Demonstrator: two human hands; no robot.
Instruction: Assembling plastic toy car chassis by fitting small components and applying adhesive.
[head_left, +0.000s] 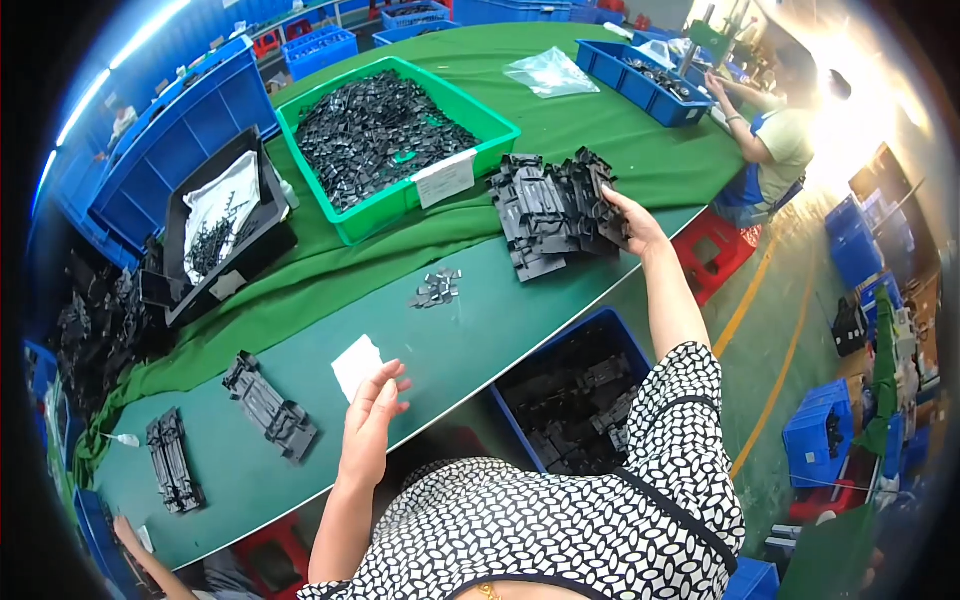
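Head view: right hand (641,228) pinches black frames (540,215) at one o'clock; left hand (372,425), seven o'clock, looks empty, fingers loosely parted. Two-handed support would likely steady them.

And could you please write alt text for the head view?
A person's right hand touches black parts on a green table, the left hand open near a white sheet. Two more parts lie to the left; behind stands a green bin of small black pieces.
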